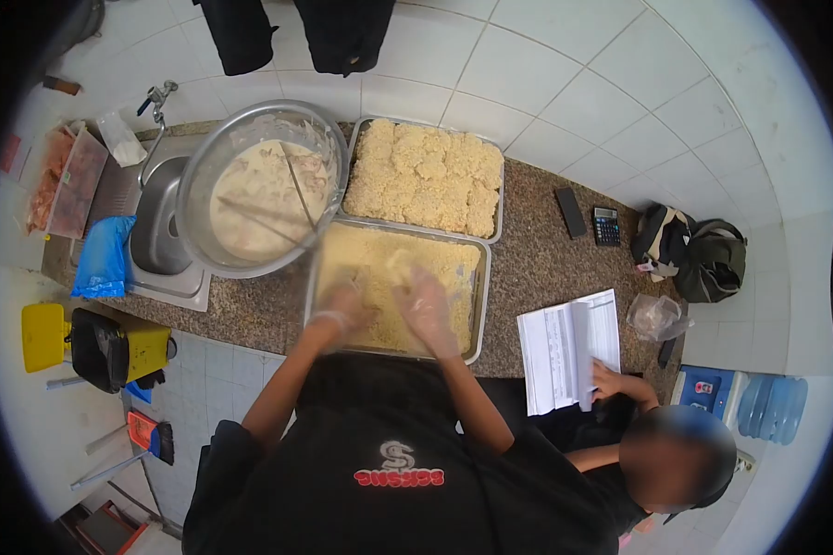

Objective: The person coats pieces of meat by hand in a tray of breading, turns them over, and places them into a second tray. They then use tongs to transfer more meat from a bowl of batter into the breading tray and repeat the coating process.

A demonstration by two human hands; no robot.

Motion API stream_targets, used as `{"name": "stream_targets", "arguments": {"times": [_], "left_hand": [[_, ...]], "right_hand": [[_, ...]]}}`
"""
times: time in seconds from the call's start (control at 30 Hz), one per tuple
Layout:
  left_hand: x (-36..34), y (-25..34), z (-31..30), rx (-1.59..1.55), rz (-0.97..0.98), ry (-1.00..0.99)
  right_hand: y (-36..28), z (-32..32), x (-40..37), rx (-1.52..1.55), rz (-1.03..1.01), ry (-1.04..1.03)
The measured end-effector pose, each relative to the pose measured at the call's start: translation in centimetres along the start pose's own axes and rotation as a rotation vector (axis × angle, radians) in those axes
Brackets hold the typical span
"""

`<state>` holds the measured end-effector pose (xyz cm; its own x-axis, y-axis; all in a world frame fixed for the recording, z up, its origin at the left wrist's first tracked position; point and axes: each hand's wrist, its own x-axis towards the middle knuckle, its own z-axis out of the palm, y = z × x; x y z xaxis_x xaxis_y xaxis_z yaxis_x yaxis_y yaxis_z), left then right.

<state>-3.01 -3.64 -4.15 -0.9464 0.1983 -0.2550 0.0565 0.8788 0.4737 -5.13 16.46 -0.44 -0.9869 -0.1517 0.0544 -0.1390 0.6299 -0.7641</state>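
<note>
**Kept to either side**

To the right of the grip [426, 310], an open notebook [553, 356] is spread on the speckled counter [520, 264]. Farther out, a calculator [606, 227] is set just beside a black slab [570, 213], and bags [713, 261] are placed by the wall. A blue water bottle [774, 407] is seen beyond. Well left of the grip, a tap [162, 104] is mounted; below, a yellow bin [148, 348] and an orange dustpan [142, 428] are kept.

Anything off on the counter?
One thing: the large metal bowl appears to overhang the sink instead of standing wholly on the counter, so its footing looks doubtful, though its base is hidden. No clear spill or damage shows.
</note>
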Motion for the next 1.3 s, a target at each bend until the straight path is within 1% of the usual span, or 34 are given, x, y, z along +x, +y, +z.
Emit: {"name": "stream_targets", "arguments": {"times": [0.03, 0.07, 0.13, 0.17, 0.23, 0.27, 0.33, 0.37, 0.4, 0.43, 0.47, 0.5, 0.53, 0.57, 0.6, 0.63, 0.67, 0.7, 0.77, 0.8, 0.83, 0.87, 0.9, 0.93, 0.97, 1.0, 1.03, 1.07, 1.1, 1.17, 1.2, 1.23, 1.27, 1.3], "left_hand": [[-0.5, 1.2, 0.0, -0.025, -0.056, -0.115], [-0.6, 2.0, 0.3, -0.019, -0.049, -0.122], [-0.9, 2.6, 1.2, -0.046, -0.343, -0.399], [-0.8, 2.2, 2.8, -0.042, -0.336, -0.394], [0.2, 1.0, 7.1, 0.022, -0.242, -0.294], [0.1, 1.0, 7.4, 0.023, -0.240, -0.303], [0.8, 1.4, 7.4, -0.216, -0.082, -0.202], [1.0, 1.6, 7.5, -0.334, -0.002, -0.150], [1.2, 2.6, 6.0, -0.326, 0.005, -0.147], [0.9, 4.1, 3.3, -0.493, 0.062, -0.035], [0.6, 5.0, 1.8, -0.663, 0.114, 0.072], [0.6, 4.8, 1.8, -0.664, 0.110, 0.063], [0.6, 4.5, 1.8, -0.627, 0.059, 0.140], [1.1, 4.1, 1.4, -0.587, 0.013, 0.222], [1.5, 3.1, 1.3, -0.583, 0.017, 0.214], [1.8, 1.7, 1.3, -0.637, 0.029, 0.155], [2.2, 0.4, 1.4, -0.689, 0.041, 0.096], [2.5, -0.5, 1.3, -0.684, 0.042, 0.084], [3.1, -1.8, 1.5, -0.609, 0.098, 0.242], [3.3, -1.5, 0.7, -0.605, 0.098, 0.233], [3.4, -1.0, -0.8, -0.608, 0.028, 0.179], [3.9, -0.6, -1.9, -0.609, -0.042, 0.126], [4.9, -0.8, -1.4, -0.603, -0.048, 0.112], [6.3, -1.2, -0.5, -0.572, -0.015, 0.168], [7.4, -1.3, 0.1, -0.540, 0.020, 0.228], [8.1, -0.5, 0.3, -0.536, 0.015, 0.219], [8.7, 0.8, 0.8, -0.281, 0.160, 0.309], [9.1, 1.8, 1.0, -0.025, 0.302, 0.396], [8.9, 2.2, 1.4, -0.023, 0.291, 0.396], [7.7, 2.6, 2.6, -0.053, 0.268, 0.303], [7.6, 2.8, 2.2, -0.046, 0.257, 0.280], [7.3, 3.1, 1.2, 0.000, 0.183, 0.175], [7.3, 3.5, 0.5, 0.046, 0.109, 0.073], [8.5, 4.0, 0.6, 0.052, 0.100, 0.048]], "right_hand": [[1.0, 0.9, -0.8, 0.003, -0.166, 0.065], [2.1, 1.3, -1.9, 0.005, -0.157, 0.073], [3.8, 1.6, -4.5, -0.401, -0.214, 0.194], [4.3, 2.0, -5.1, -0.402, -0.215, 0.204], [4.9, 2.8, -5.4, -0.446, 0.132, -0.224], [4.6, 3.2, -5.3, -0.445, 0.141, -0.226], [3.3, 3.8, -3.7, -0.157, 0.386, -0.356], [2.9, 3.2, -3.6, -0.151, 0.392, -0.354], [1.7, 1.5, -2.8, 0.124, 0.426, -0.336], [1.1, 0.6, -1.9, 0.398, 0.451, -0.315], [1.5, 0.8, -1.5, 0.400, 0.453, -0.312], [1.9, 1.0, -1.5, 0.501, 0.336, -0.159], [2.4, 1.2, -1.7, 0.596, 0.219, -0.003], [2.9, 1.4, -1.1, 0.598, 0.223, 0.003], [2.6, 1.1, 0.0, 0.531, 0.228, -0.034], [2.1, 0.7, 0.8, 0.466, 0.237, -0.072], [1.6, 0.1, 1.3, 0.471, 0.246, -0.065], [0.9, -0.7, 1.7, 0.491, 0.260, -0.054], [1.4, -0.6, 2.1, 0.517, 0.284, -0.042], [3.0, 0.3, 2.3, 0.479, 0.248, 0.016], [3.0, 0.4, 2.6, 0.440, 0.213, 0.072], [3.3, 0.0, 3.0, 0.447, 0.221, 0.076], [1.8, -2.0, 3.5, 0.369, 0.193, -0.023], [0.7, -3.5, 3.7, 0.292, 0.164, -0.124], [0.6, -4.3, 3.9, 0.300, 0.175, -0.126], [0.6, -4.9, 4.2, 0.159, 0.201, -0.209], [0.8, -5.5, 4.4, 0.017, 0.224, -0.295], [0.8, -6.2, 4.4, 0.023, 0.228, -0.304], [0.9, -6.9, 4.4, -0.013, 0.218, -0.293], [2.5, -7.6, 4.2, -0.037, 0.215, -0.296], [3.8, -7.5, 3.6, 0.028, 0.195, -0.196], [4.7, -7.4, 2.7, 0.093, 0.187, -0.094], [5.6, -7.4, 2.0, 0.111, 0.213, -0.106], [6.2, -7.7, 1.8, 0.089, 0.277, -0.091]]}}
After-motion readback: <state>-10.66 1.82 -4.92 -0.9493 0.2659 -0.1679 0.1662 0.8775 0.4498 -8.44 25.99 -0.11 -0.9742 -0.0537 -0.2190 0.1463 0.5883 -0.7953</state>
